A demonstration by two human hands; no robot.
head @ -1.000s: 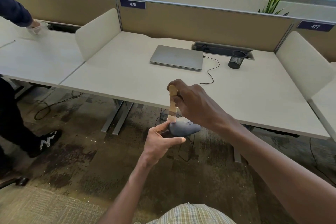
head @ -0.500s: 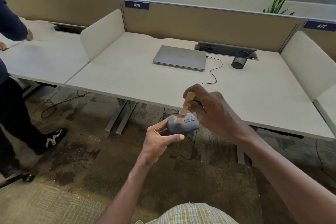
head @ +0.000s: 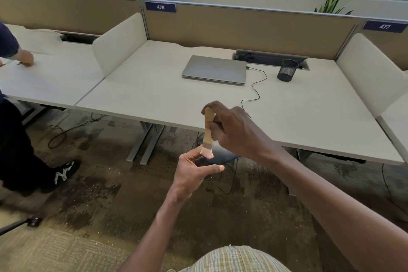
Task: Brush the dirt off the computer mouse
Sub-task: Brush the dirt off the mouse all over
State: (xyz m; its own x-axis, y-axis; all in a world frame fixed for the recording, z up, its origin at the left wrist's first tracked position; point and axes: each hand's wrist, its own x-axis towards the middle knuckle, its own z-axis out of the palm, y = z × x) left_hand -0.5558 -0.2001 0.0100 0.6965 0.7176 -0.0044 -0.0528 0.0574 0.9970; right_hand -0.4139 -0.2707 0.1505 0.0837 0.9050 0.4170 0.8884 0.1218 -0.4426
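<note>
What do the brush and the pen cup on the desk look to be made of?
Brush: pale unfinished wood handle, by its matte tan look, with a grey band and soft light bristles, probably synthetic. Pen cup: black wire mesh, likely metal; light shows through its wall.

Grey mouse [head: 223, 157], held in the air, partly hidden; upright wooden brush [head: 207, 134], pale bristles touching its near end.

The left hand [head: 192, 169] holds a grey computer mouse [head: 223, 155] while the right hand [head: 234, 130] grips a wooden brush [head: 208, 133], bristles touching it.
</note>
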